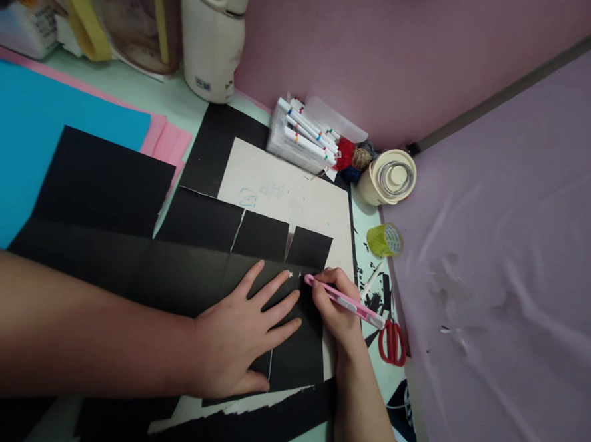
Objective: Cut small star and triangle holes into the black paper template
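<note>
My left hand [254, 322] lies flat with fingers spread on a large sheet of black cardboard [187, 274]. The sheet has slits along its far edge that divide it into several flaps. My right hand [338, 303] grips a slim pink craft knife [343, 298], its tip touching or just above the cardboard near the right edge. Close to that tip are two small white marks, star-like cut-outs, beside my left fingertips. Whether the blade is out is too small to tell. Under the black sheet lies a pale board [278, 170].
Behind stand a clear box of markers [300, 141], yarn balls [354, 156] and a white bottle [214, 39]. Red-handled scissors [392, 343], yellow-green tape [384, 240], a cream round container [388, 177] and black scraps [373, 266] lie right. Blue paper [9, 150] is left.
</note>
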`<state>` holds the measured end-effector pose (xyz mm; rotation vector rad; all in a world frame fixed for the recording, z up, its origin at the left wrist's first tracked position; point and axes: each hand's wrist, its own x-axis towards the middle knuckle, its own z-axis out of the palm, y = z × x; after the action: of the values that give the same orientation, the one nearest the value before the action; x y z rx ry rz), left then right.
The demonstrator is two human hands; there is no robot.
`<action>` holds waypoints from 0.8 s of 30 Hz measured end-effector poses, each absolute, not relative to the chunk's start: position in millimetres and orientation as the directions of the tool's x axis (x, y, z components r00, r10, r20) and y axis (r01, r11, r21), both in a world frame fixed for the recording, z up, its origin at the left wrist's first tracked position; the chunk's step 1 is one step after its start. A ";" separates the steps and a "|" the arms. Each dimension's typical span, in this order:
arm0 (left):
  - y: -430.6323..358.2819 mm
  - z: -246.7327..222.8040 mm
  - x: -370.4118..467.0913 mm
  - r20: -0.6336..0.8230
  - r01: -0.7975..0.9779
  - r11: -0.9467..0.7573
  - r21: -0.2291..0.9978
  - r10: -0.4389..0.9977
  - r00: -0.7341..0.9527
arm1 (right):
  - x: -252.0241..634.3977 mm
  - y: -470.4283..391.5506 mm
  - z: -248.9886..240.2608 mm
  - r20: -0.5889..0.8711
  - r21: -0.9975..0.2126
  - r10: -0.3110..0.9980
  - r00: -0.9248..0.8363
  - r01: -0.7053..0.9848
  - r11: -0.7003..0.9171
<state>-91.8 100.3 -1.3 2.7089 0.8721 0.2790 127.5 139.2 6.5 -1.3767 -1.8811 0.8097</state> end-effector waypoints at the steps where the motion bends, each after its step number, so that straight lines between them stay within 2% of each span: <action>1: 100.2 -1.2 -91.8 0.095 0.540 -0.778 0.322 0.594 0.799 | 127.5 139.2 6.5 0.144 -0.790 0.962 -0.232 0.558 0.253; 10: 100.4 -0.7 -91.4 0.094 0.541 -0.778 0.321 0.594 0.799 | 126.8 138.6 2.4 0.153 -0.819 0.958 -0.242 0.511 0.260; 16: 100.5 -2.1 -91.2 0.090 0.541 -0.778 0.318 0.593 0.800 | 127.9 140.7 1.5 0.251 -0.831 0.952 -0.173 0.466 0.304; 18: 100.5 -1.9 -91.1 0.089 0.541 -0.778 0.319 0.593 0.800 | 127.6 141.3 3.2 0.242 -0.849 0.962 -0.130 0.451 0.275; 24: 101.1 0.6 -91.2 0.079 0.542 -0.768 0.341 0.598 0.797 | 129.0 141.7 13.4 0.097 -0.881 0.995 -0.004 0.465 0.088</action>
<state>-91.2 101.1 0.6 2.6844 0.8744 0.2640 129.0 141.7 13.4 -1.4857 -1.5819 0.8533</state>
